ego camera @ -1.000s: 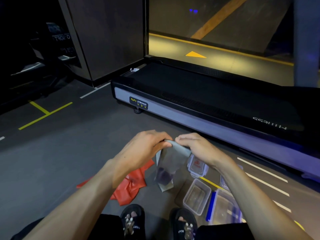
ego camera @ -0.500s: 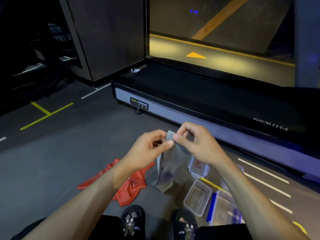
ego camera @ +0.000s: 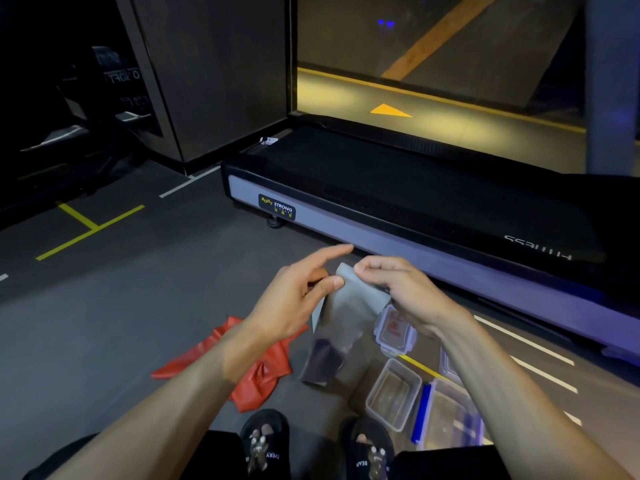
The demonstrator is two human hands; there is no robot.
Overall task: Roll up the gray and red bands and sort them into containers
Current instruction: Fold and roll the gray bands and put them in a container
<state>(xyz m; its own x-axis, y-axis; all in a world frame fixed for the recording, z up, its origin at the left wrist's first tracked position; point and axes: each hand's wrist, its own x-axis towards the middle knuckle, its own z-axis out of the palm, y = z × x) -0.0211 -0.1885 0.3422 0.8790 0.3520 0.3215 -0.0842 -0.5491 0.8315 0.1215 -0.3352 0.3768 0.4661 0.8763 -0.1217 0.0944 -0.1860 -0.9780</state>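
left hand (ego camera: pixel 294 299) index now extended | gray band (ego camera: pixel 341 323) still pinched

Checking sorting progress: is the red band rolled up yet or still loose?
Still loose. The red band lies crumpled and spread on the floor, touched by neither hand, outside any container.
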